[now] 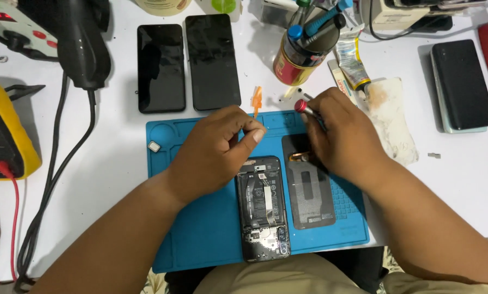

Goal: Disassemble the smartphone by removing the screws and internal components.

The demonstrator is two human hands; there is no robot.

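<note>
An opened phone lies on a blue work mat with its battery and boards exposed. Beside it on the right lies a dark back panel. My left hand hovers over the top of the phone, thumb and fingers pinched together on an orange plastic pick that sticks up above the mat's far edge. My right hand rests over the top of the back panel and grips a screwdriver with a red cap.
Two dark phones lie face up behind the mat. A can of tools and a stained cloth stand at the back right, another phone stack further right. A yellow meter and cables occupy the left.
</note>
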